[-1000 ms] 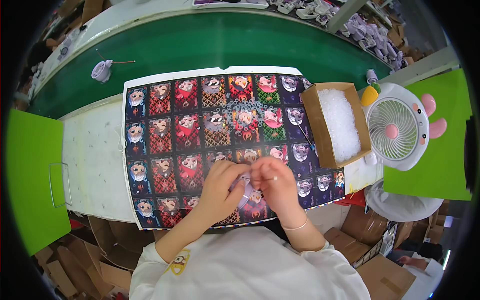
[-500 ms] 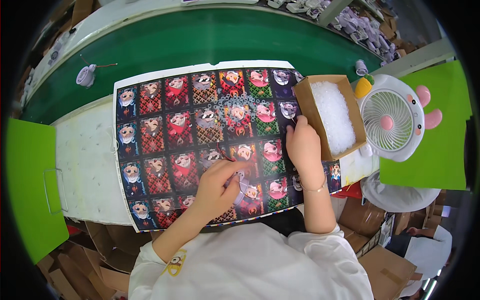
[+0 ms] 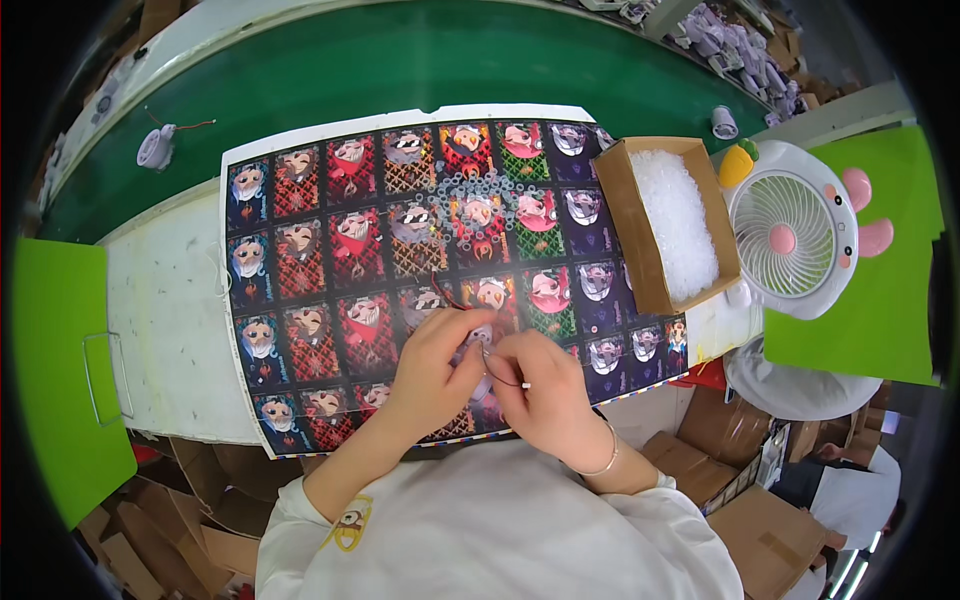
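Observation:
My left hand point(image 3: 436, 362) is closed around a small round lavender plastic housing point(image 3: 481, 388), which the fingers largely cover. My right hand point(image 3: 545, 388) meets it there, thumb and forefinger pinched against the housing; what the pinch holds is too small to make out. A thin red wire with a white plug point(image 3: 526, 385) lies across the right fingers. Dark red wires point(image 3: 447, 293) stick out beyond the left fingertips. Many small translucent rings point(image 3: 480, 212) lie scattered on the printed sheet point(image 3: 322, 325) with cartoon figures, beyond both hands.
Right of the sheet's middle stands a cardboard box point(image 3: 630, 225) of clear small pieces, beside a white rabbit-faced fan point(image 3: 790, 235). A green belt point(image 3: 330, 75) runs behind, bearing a wired lavender housing point(image 3: 155, 147) and a small cup-shaped part point(image 3: 723, 122). Green panels point(image 3: 65, 370) flank the table.
My right hand has moved from beside the cardboard box down and left to the housing, where its fingers now pinch. My left hand has stayed on the housing.

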`<state>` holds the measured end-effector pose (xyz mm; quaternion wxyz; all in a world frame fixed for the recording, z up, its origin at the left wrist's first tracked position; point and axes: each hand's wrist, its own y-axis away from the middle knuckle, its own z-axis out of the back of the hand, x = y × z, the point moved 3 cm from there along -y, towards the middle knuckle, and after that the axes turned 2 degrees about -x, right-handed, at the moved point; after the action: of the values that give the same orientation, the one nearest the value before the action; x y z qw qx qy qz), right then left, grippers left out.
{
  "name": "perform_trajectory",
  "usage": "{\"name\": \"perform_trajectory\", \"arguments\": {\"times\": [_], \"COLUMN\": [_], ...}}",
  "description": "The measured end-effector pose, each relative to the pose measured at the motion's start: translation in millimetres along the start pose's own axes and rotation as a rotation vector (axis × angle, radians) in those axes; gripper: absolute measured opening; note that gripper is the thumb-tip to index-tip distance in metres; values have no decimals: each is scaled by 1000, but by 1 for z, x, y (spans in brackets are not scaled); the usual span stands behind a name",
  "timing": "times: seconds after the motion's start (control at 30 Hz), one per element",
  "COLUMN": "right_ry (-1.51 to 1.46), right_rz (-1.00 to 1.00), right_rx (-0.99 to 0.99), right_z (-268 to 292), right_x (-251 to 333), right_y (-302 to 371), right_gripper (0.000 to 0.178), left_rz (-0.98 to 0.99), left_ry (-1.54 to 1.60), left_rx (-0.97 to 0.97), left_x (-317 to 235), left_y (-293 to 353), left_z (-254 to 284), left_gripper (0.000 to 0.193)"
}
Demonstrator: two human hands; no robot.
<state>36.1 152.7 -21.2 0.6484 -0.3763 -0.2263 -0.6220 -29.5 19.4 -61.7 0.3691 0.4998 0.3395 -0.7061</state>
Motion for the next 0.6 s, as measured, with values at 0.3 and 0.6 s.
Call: {"name": "perform_trajectory", "arguments": {"times": [0.3, 0.6], "right_ry": [176, 139], "right_rz": [-40, 72], "right_rx": [-38, 83], "right_z": [-4, 6], "right_x": [9, -6], "right_y": [3, -17], "right_gripper": [21, 16], "left_rz": [0, -37], "left_ry": [6, 0], "left_rx": [-48, -65], "left_x": [-1, 1], "left_y": [2, -1], "left_z": [-4, -2], "left_gripper": [32, 28]}}
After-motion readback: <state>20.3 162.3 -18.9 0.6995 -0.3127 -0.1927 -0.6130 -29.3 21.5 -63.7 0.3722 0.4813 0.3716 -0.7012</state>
